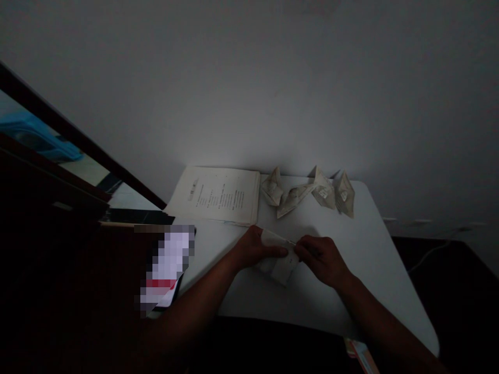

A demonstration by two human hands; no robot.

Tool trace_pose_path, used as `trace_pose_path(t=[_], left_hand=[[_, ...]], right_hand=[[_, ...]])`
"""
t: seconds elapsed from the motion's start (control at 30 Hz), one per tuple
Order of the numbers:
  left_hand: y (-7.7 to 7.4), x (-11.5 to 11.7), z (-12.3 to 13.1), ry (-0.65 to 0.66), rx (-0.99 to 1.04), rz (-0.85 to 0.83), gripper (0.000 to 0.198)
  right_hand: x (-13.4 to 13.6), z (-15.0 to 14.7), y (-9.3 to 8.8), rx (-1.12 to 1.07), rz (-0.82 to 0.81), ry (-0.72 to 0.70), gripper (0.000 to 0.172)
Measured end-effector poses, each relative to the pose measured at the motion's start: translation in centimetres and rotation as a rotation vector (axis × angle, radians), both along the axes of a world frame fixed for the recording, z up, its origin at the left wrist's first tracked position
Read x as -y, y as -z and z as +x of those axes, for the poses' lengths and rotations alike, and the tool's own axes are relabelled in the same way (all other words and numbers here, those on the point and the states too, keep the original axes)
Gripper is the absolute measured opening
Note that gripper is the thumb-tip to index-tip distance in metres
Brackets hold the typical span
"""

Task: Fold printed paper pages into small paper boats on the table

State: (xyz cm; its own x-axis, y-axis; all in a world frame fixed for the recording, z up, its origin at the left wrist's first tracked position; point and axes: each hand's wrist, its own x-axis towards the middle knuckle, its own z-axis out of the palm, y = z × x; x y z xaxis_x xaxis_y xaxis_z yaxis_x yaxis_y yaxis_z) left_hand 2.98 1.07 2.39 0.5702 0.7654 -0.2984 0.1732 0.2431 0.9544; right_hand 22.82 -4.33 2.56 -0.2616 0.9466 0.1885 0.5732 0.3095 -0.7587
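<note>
A folded piece of paper [284, 267] is held between my two hands over the white table [374, 259]. My left hand [257, 248] grips it from the left, its thumb lying across the sheet. At the paper's upper right edge, the fingers of my right hand [317, 257] are pinched on it. Several folded paper boats stand behind my hands near the wall, among them a left one [273, 188], a tilted one [295, 198] and a right one [344, 195].
An open stack of printed pages [218, 195] lies at the table's back left. A phone [167, 270] with a pixelated screen is at the left edge. The wall [273, 93] rises directly behind the table. A cable [429, 252] runs at the right.
</note>
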Motion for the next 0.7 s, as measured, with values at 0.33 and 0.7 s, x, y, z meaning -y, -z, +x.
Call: trace_pose_path(t=[0.33,0.7], left_hand=[[-0.18,-0.08,0.27,0.042,-0.089,0.06,0.032],[0.08,0.06,0.24,0.023,-0.021,-0.004,0.033]], right_hand=[[0.06,-0.22,-0.3,0.003,0.025,0.059,0.045],[0.0,-0.02,0.04,-0.201,-0.04,0.046,0.036]])
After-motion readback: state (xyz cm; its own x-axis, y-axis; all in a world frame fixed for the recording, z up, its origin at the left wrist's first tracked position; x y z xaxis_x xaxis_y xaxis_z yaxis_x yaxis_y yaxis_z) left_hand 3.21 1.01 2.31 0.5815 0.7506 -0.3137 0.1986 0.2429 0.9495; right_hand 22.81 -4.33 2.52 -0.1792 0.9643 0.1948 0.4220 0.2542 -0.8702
